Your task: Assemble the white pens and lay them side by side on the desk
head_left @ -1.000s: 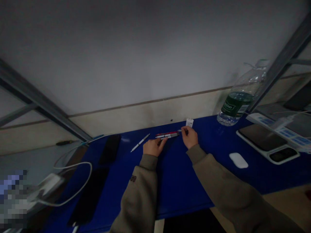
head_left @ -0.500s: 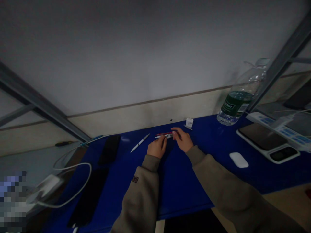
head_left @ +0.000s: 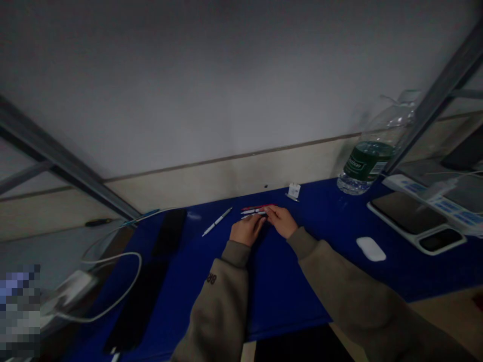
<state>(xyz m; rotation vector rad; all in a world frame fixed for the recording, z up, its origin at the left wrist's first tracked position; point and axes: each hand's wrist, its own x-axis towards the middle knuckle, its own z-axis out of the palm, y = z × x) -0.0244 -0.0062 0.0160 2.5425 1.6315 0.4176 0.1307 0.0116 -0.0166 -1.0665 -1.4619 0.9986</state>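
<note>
On the blue tabletop (head_left: pixel 271 281), a red pen (head_left: pixel 249 208) and white pens (head_left: pixel 249 212) lie side by side in a small row. My left hand (head_left: pixel 244 232) is curled at the near side of the row, its fingertips on the nearest white pen, partly covering it. My right hand (head_left: pixel 282 221) covers the right ends of the pens, thumb and fingers pinched together on a white pen. Exactly which pens the fingertips touch is hard to make out. Another white pen (head_left: pixel 217 221) lies slanted to the left, apart from both hands.
A white charger plug (head_left: pixel 294 189) and a silver pen (head_left: pixel 292 198) sit near the wall. A large water bottle (head_left: pixel 364 161), a white rounded case (head_left: pixel 371 249) and a scale (head_left: pixel 415 221) are at the right. Dark phones (head_left: pixel 170 231) and a white cable (head_left: pixel 140 266) are at the left.
My right hand has moved slightly left and down, its fingers closing on the pens' right ends. My left fingers have drawn back toward me, exposing more of the row.
</note>
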